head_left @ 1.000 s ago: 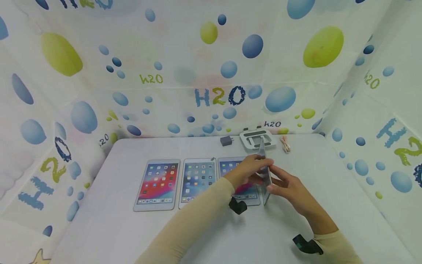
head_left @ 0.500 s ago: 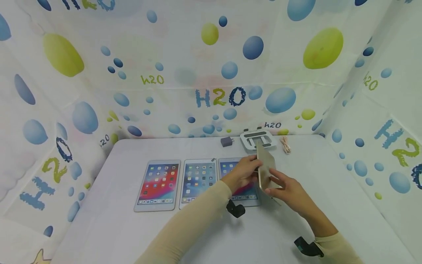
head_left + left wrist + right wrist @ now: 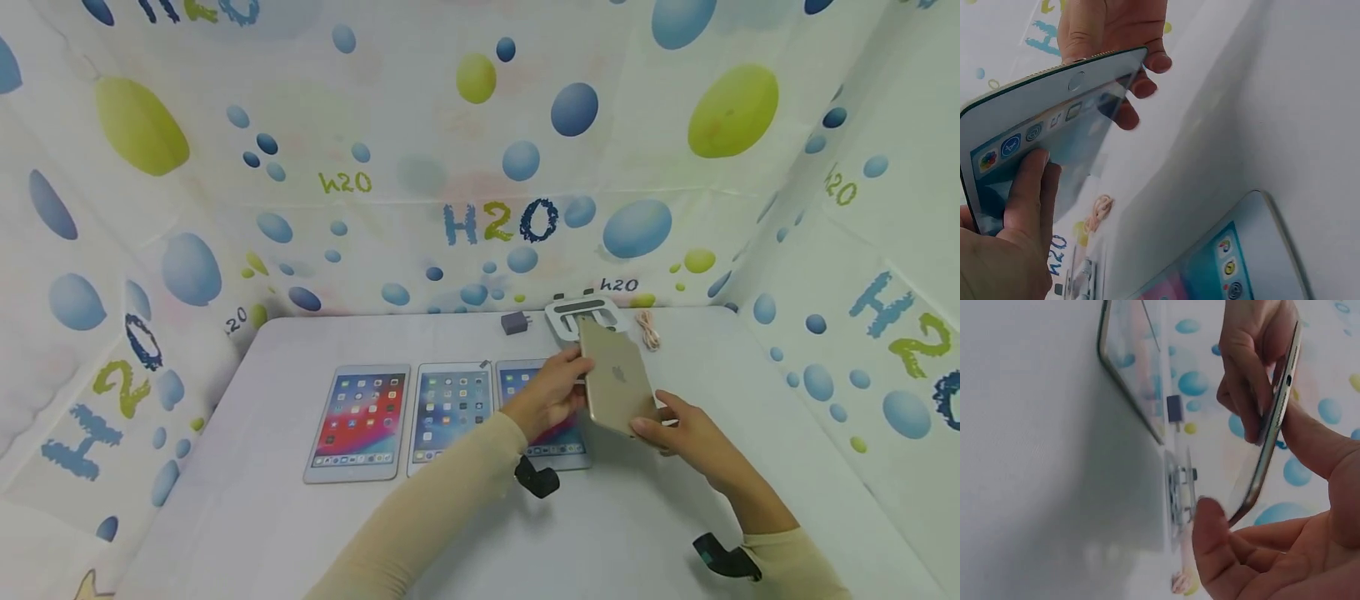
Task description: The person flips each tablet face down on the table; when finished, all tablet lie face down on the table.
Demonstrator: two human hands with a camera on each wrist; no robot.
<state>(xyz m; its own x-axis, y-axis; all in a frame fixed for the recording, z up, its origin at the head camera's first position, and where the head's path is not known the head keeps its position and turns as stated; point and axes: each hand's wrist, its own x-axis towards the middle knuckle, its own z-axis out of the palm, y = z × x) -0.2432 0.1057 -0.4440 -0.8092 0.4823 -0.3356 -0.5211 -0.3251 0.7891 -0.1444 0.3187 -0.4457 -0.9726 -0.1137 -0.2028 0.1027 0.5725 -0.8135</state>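
A gold-backed tablet (image 3: 618, 385) is held up and tilted above the table, its back toward the head camera. My left hand (image 3: 551, 393) grips its left edge, thumb on the back and fingers (image 3: 1025, 194) spread over the lit screen side. At the lower right corner, my right hand (image 3: 693, 437) holds it with the thumb on the back and curled fingers round the edge. Its home button end shows in the left wrist view. Three more tablets lie face up in a row: a left one (image 3: 360, 425), a middle one (image 3: 452, 408) and a right one (image 3: 573, 454), partly hidden by my left hand.
Behind the held tablet stands a white and grey folding stand (image 3: 558, 315). A dark charger plug (image 3: 514, 322) lies to its left, a bundled pale cable (image 3: 648, 329) to its right. Patterned curtain walls (image 3: 405, 100) enclose the white table (image 3: 247, 517).
The held tablet has turned from edge-on to showing its gold back. My right hand has moved right and slightly down, with that side of the tablet; the left hand has shifted slightly left.
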